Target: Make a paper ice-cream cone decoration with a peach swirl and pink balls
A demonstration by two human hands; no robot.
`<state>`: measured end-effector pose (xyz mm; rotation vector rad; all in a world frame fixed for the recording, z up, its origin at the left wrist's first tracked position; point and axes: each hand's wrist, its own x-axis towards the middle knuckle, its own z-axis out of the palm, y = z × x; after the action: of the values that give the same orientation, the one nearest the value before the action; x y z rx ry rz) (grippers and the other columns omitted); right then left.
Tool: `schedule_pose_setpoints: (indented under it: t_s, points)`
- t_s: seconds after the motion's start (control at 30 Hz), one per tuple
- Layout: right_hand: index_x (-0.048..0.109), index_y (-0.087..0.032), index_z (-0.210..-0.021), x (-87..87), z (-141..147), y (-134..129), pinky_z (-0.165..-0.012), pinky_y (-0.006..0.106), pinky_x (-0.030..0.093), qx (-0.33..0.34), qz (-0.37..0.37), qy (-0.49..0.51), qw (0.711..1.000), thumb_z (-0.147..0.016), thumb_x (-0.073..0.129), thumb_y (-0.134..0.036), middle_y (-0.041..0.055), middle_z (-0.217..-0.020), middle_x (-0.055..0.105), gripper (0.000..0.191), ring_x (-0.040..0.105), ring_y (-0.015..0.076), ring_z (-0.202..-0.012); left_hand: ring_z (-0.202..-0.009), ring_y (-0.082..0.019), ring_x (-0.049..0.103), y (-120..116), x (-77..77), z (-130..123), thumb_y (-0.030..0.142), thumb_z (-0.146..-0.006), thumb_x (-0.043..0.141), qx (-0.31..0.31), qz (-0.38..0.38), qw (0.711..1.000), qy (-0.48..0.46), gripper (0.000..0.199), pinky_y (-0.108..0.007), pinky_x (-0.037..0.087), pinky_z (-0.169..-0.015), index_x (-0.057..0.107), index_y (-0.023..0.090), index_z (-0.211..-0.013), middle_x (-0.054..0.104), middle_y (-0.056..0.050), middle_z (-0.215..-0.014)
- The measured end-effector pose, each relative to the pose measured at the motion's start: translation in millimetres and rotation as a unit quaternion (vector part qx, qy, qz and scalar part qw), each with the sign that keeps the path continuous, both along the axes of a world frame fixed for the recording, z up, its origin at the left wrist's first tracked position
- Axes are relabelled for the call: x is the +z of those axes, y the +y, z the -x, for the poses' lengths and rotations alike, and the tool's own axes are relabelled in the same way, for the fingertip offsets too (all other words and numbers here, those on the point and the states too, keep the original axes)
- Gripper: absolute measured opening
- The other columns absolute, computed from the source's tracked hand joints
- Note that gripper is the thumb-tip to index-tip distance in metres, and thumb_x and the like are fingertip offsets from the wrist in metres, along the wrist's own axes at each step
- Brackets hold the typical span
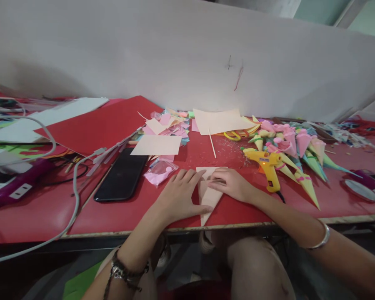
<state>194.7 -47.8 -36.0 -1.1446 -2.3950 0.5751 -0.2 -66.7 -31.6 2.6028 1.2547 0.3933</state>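
Note:
A cream piece of paper (208,195), folded to a point at the table's front edge, lies under both my hands. My left hand (179,196) rests on its left side, fingers spread and thumb lying across the lower part. Over the upper right part, my right hand (236,185) has curled fingers pressed together on the paper; its fingertips are partly hidden. Just to the right lies a yellow hot glue gun (267,164). A small clear bag (159,171) with pink and white bits sits left of my left hand.
A black phone (123,175), a loose cream card (156,145) and a pile of paper scraps (170,125) lie to the left. Behind are a thin stick (212,143) and yellow-handled scissors (231,136). Several paper cones (303,143) are heaped right. A white cable (76,189) crosses the left side.

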Motion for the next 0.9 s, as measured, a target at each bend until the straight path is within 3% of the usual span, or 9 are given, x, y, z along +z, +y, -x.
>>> schedule_pose_setpoints:
  t_s: [0.17,0.9]
  points:
    - [0.057,-0.016,-0.072,-5.6,2.0,1.6,-0.067,0.026,0.039,-0.008,-0.031,-0.022,0.999,-0.083,0.048,-0.032,0.0042,-0.075,0.062,0.021,0.055,0.0152,-0.073,-0.112,-0.028,0.040,0.2,-4.6,-0.2,0.062,-0.060,0.058,0.005,-0.013,1.000,0.007,0.088,-0.044,0.032,-0.096,0.031,0.017,-0.130,0.047,-0.010,-0.123]
    - [0.051,-0.017,-0.070,-9.1,9.0,2.4,-0.058,0.024,0.032,-0.063,-0.043,-0.084,0.994,-0.085,0.044,-0.030,0.0020,-0.069,0.056,0.021,0.050,0.0140,-0.066,-0.113,-0.029,0.037,1.9,-8.0,2.3,0.062,-0.060,0.057,-0.003,-0.003,1.000,0.008,0.082,-0.045,0.032,-0.095,0.037,0.018,-0.126,0.043,-0.010,-0.127]
